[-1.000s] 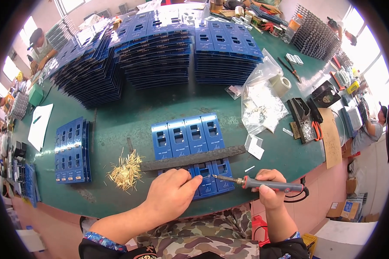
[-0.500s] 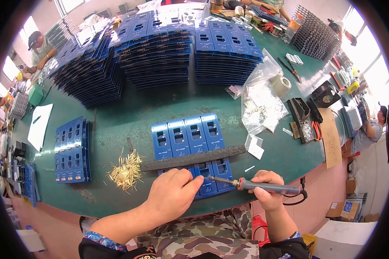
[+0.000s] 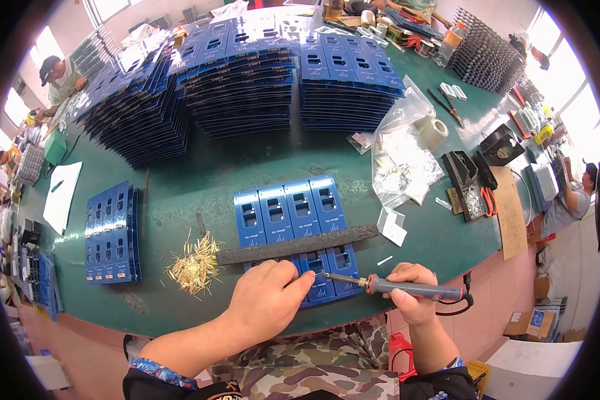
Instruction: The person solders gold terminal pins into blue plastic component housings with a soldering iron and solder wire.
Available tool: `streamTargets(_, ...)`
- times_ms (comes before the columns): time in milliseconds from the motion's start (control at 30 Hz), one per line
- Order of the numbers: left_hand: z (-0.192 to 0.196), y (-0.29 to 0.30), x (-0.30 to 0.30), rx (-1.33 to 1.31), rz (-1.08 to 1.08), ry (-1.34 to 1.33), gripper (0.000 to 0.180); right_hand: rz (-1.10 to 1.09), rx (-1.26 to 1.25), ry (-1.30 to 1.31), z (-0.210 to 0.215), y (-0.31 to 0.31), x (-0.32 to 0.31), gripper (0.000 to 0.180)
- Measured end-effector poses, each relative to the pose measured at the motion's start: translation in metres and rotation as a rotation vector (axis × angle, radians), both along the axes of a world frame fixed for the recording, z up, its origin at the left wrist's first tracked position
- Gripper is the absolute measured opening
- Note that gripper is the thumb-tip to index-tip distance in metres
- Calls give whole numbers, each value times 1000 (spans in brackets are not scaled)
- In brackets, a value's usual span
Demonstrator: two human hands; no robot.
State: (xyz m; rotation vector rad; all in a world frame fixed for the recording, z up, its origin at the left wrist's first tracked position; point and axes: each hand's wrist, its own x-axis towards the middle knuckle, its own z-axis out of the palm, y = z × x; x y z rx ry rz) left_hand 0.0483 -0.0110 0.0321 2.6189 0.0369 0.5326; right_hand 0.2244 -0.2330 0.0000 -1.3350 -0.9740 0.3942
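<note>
The right hand [image 3: 412, 293] is clamped on the grey-and-red handle of a soldering iron [image 3: 407, 289], its tip touching the near edge of the blue panel of circuit boards [image 3: 293, 217], while the left hand [image 3: 267, 300] rests closed just beside that tip, fingers pinched together; what they hold cannot be told. Good practice: keep the tip steady on one joint, fingers clear. A dark flat metal bar [image 3: 300, 245] lies across the glossy panel; loose brass pins [image 3: 195, 263] lie left of it on the green worktop [image 3: 200, 173].

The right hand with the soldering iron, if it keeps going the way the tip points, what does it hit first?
Probably the left hand's fingertips, resting on the blue circuit board panel just beyond the soldering iron held by the right hand; depth unclear.
</note>
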Motion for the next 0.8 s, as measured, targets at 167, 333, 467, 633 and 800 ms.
streamTargets(167,-1,-4,4,7,-19,-21,23,-70,128,315,-8,-13,-2,17)
streamTargets(333,3,-10,-4,-23,-3,-133,23,-50,95,223,-8,-5,-4,21)
streamTargets(467,-4,-29,-13,-142,-62,-126,24,-120,147,53,-5,-1,-11,27)
streamTargets(633,1,-45,-27,-170,-120,76,29,-70,226,184,-12,-8,-51,34)
streamTargets(800,-4,-84,-26,-442,-71,35,17,72,467,330,-18,-18,-79,48)
